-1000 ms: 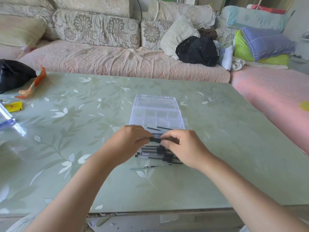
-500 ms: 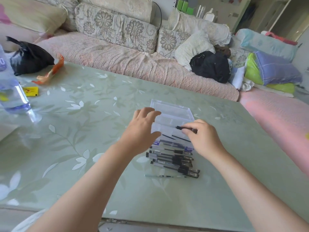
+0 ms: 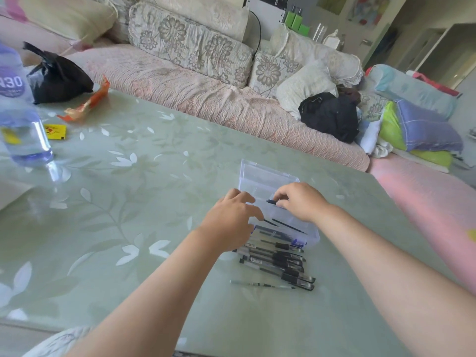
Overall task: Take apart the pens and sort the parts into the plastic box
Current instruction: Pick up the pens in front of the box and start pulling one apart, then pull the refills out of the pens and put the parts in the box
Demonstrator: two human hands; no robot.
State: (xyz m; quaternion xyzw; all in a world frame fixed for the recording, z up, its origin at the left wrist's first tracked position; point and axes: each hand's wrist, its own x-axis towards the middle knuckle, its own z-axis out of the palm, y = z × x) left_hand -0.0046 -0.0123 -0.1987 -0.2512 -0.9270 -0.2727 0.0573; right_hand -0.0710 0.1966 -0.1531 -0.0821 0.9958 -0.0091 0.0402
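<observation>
A clear plastic box with compartments lies open on the table. My right hand is over the box and pinches a small black pen part. My left hand hovers at the box's left side with loosely curled fingers; what it holds, if anything, is hidden. Two thin black refills lie in the near compartment. Several black pens are stacked just in front of the box, and a single clear refill lies nearest me.
A water bottle stands at the far left of the green floral table. A black bag, an orange wrapper and a yellow packet lie at the back left. A sofa runs behind the table.
Both hands rose from the pen pile to the box. My right hand carried the black part over a compartment, and my left hand came apart from it. The camera turned right.
</observation>
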